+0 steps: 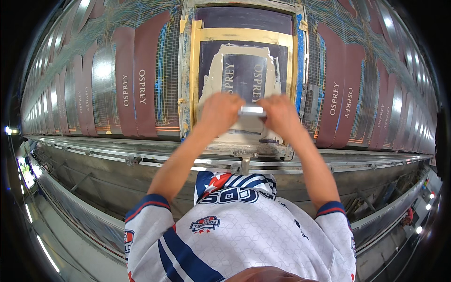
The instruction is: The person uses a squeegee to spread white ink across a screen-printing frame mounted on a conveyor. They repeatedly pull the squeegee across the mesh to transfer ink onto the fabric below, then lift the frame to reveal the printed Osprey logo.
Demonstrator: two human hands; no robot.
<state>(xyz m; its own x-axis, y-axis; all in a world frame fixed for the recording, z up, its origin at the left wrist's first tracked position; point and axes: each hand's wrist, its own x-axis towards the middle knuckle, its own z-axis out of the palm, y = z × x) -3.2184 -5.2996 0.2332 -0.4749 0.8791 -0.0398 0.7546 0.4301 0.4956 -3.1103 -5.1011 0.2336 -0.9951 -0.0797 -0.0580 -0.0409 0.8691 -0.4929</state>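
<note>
Both my left hand [223, 112] and my right hand [278, 113] are closed around a silver-edged squeegee [251, 111], held across the lower part of a screen printing stencil [244, 66]. Pale beige ink [213, 84] is smeared around the stencil's dark middle, which carries lettering. Yellow tape [245, 33] borders the stencil inside a worn metal frame [183, 66]. The squeegee's blade and the ink just beneath it are partly hidden by my hands.
Maroon printed panels [125, 56] [329, 66] lie on long tables with grid lines on either side of the frame. A metal rail [310, 157] runs along the near edge, in front of my body. A person in red [408, 216] is small at the far right.
</note>
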